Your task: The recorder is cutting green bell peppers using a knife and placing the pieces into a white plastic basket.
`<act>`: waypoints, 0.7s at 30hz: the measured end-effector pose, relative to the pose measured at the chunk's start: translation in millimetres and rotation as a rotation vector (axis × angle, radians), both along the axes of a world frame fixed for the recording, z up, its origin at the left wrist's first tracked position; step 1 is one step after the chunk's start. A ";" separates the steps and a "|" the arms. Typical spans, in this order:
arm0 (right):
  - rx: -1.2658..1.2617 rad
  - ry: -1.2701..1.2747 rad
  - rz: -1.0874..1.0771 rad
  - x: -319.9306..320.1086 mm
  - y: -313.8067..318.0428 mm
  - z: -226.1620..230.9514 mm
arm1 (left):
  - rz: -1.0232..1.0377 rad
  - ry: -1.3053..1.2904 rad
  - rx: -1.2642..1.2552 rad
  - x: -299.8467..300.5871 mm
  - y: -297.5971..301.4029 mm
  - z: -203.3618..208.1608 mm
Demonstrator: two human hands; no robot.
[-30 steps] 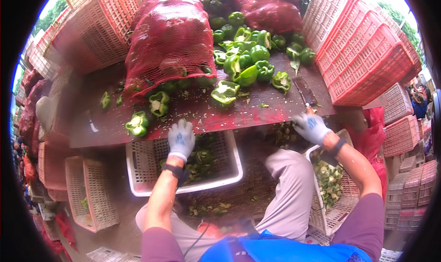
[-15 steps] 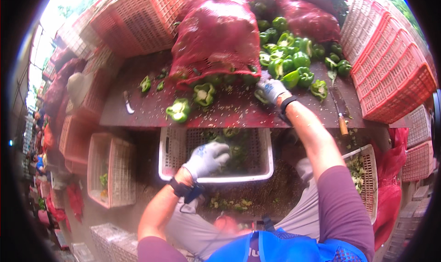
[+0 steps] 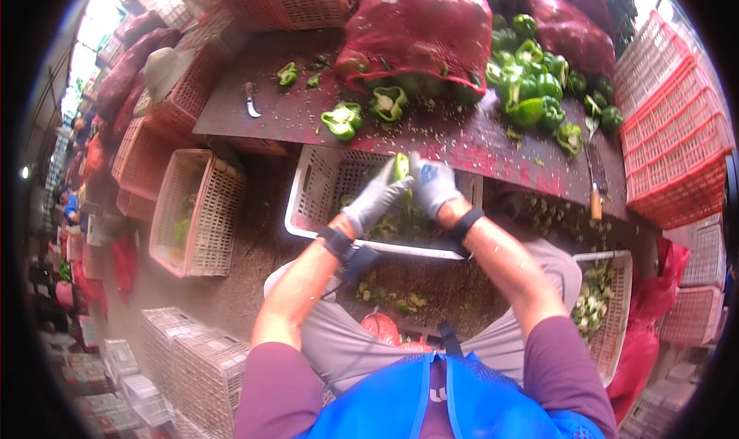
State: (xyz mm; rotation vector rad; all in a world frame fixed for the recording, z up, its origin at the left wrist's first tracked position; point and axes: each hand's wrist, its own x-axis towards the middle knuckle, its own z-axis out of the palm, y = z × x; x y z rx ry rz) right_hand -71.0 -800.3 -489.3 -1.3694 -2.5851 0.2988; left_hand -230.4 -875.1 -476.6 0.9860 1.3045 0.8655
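Observation:
Both my hands wear pale grey gloves and meet over a white plastic crate (image 3: 291, 208). My left hand (image 3: 376, 199) is closed on a cut piece of green bell pepper (image 3: 401, 167). My right hand (image 3: 433, 185) is closed against the same piece from the right, its fingertips partly hidden. Inside the crate, below the hands, lie more green pepper pieces (image 3: 389, 227). On the table beyond are two cut peppers (image 3: 341, 121) (image 3: 388, 103) and a pile of green peppers (image 3: 531, 88).
A red mesh sack (image 3: 419, 31) of peppers rests on the dark table (image 3: 262, 54). A curved knife (image 3: 251, 102) lies at left, a wooden-handled knife (image 3: 595, 200) at right. Stacked red crates (image 3: 673, 131) flank the right end. A basket of scraps (image 3: 608, 308) stands by my right knee.
My right hand has come off the table, back to the crate, and now meets my left hand at a pepper piece. My left hand has lifted slightly. The whole view has shifted.

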 end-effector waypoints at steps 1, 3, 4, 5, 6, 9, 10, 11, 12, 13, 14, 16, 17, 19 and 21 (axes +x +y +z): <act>-0.057 0.043 0.019 0.2 -6.7 -5.5 | 0.004 -0.082 0.014 6.7 3.2 -10.0; -0.288 0.199 0.061 10.5 -8.8 -15.1 | 0.009 -0.107 0.024 8.4 -0.5 -26.4; -0.432 0.295 0.082 19.2 -4.1 -14.0 | 0.007 -0.069 0.056 7.0 -1.6 -42.6; -0.570 0.378 0.102 27.9 -1.1 -12.2 | 0.003 -0.032 0.087 7.1 -0.9 -59.9; -0.690 0.418 0.134 32.4 -5.4 -9.5 | -0.095 0.099 0.045 7.2 -5.3 -66.3; -0.613 0.385 0.152 46.6 9.7 9.7 | -0.231 0.410 0.127 3.0 8.1 -76.9; -0.317 0.275 0.113 58.9 13.9 20.2 | -0.184 0.497 0.234 -2.1 17.1 -76.1; -0.278 0.216 0.031 72.8 13.3 40.6 | -0.099 0.595 0.328 -17.5 23.6 -71.5; -0.235 0.162 -0.049 93.8 15.0 60.4 | 0.000 0.689 0.413 -37.6 30.5 -61.7; -0.127 0.052 -0.081 129.3 21.3 66.1 | 0.077 0.701 0.405 -52.7 42.3 -32.4; -0.127 -0.058 -0.143 159.1 22.7 78.3 | 0.197 0.754 0.428 -83.5 50.2 -33.8; -0.033 -0.206 -0.248 238.9 17.0 81.8 | 0.424 0.972 0.499 -118.8 64.1 -11.5; 0.011 -0.283 -0.310 284.6 10.0 82.1 | 0.545 1.041 0.495 -137.5 73.6 -10.7; -0.002 -0.465 -0.470 380.3 -12.4 70.3 | 0.530 1.123 0.326 -149.6 103.8 -7.9; -0.161 -0.661 -0.616 467.0 -41.3 43.9 | 0.506 1.103 0.268 -147.4 127.5 -24.1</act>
